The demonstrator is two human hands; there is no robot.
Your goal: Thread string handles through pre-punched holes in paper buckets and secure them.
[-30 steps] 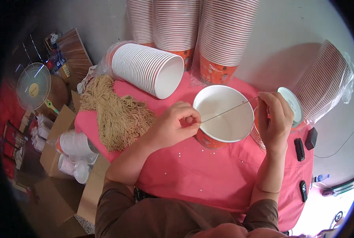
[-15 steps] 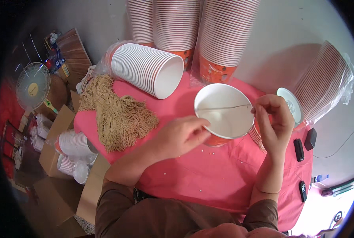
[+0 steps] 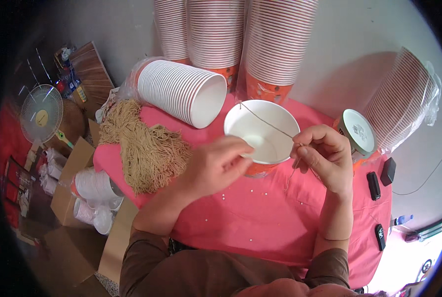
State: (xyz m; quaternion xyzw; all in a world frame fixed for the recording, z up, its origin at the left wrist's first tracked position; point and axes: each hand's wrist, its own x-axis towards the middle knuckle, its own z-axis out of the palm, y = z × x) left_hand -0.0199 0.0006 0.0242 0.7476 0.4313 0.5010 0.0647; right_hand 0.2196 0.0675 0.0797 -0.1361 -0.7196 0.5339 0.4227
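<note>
A white-lined paper bucket (image 3: 258, 119) with an orange outside stands upright on the pink-covered table, its mouth toward me. A thin brown string (image 3: 268, 122) runs across the mouth from a knotted end at the far left rim. My right hand (image 3: 328, 154), beside the right rim, pinches this string between thumb and fingers; a loose end hangs below the fingertips. My left hand (image 3: 218, 162) is at the near left rim, smeared by motion, with its fingers curled toward the thumb. Whether it grips the rim cannot be made out.
A bundle of tan strings (image 3: 149, 153) lies left, below a tipped stack of buckets (image 3: 174, 89). Tall bucket stacks (image 3: 278, 44) stand behind, and a bagged stack (image 3: 401, 106) leans right, near a can with a pale green top (image 3: 358, 131). Small white bits dot the pink cloth (image 3: 280, 227).
The bucket has shifted left and turned, carrying the string's knotted end from the left rim to the far left. My right hand has moved left and lower with the string.
</note>
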